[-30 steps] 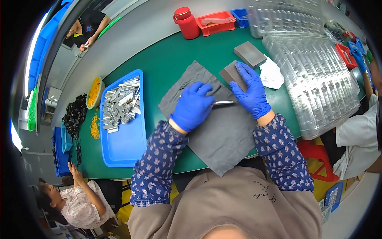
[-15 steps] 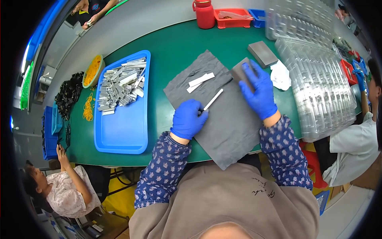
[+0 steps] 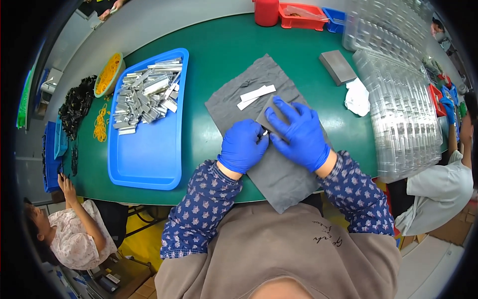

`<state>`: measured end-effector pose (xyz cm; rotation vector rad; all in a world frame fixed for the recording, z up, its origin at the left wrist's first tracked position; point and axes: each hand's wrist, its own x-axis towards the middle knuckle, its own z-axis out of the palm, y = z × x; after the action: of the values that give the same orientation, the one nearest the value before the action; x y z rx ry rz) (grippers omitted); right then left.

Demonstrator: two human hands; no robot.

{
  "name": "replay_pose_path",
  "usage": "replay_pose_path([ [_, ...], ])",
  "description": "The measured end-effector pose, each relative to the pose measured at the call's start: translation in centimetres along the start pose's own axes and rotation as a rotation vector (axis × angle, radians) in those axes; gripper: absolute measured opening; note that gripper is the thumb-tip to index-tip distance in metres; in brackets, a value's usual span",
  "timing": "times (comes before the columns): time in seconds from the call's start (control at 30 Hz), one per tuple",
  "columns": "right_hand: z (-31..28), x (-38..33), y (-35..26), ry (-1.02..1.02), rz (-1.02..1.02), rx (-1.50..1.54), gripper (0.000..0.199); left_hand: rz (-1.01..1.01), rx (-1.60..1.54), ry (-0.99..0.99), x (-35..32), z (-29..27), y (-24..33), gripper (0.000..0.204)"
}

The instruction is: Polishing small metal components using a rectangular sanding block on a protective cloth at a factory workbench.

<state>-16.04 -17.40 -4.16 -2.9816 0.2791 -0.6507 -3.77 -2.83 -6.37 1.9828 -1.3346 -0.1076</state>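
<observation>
My left hand (image 3: pixel 243 146), in a blue glove, is closed around a thin metal strip (image 3: pixel 265 133); only a small bright end of it shows. With my right hand (image 3: pixel 301 133), also gloved, I grip a grey rectangular block (image 3: pixel 264 116), fingers spread over its top. The block lies over the strip's end, beside my left fingers; whether they touch is hidden. Both hands are above a dark grey cloth (image 3: pixel 279 187) on the green table. Two pale flat strips (image 3: pixel 257 92) lie on the cloth beyond my hands, one across the other.
Left is a blue tray (image 3: pixel 144 172) with many metal pieces (image 3: pixel 144 94). Beyond it are a bowl of yellow rubber bands (image 3: pixel 108 74) and a black heap (image 3: pixel 77 107). Right are another grey block (image 3: pixel 338 67), crumpled white paper (image 3: pixel 357 97) and clear plastic trays (image 3: pixel 398 114). People sit at both sides.
My right hand has brought the grey block left and nearer, over the strip in my left hand. The strip, visible before, is now mostly covered. The whole view has shifted slightly.
</observation>
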Motion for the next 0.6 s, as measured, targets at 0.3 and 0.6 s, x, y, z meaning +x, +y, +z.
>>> replay_pose_path([
  [0.3,0.8,-0.6,-0.2,0.049,-0.013,0.027,0.053,0.009,0.042,-0.021,0.0,0.0,0.0,0.015],
  [0.6,1.0,0.1,5.3,0.216,0.251,0.132,0.053,-0.072,-0.008,-0.066,0.1,-0.1,0.4,0.014],
])
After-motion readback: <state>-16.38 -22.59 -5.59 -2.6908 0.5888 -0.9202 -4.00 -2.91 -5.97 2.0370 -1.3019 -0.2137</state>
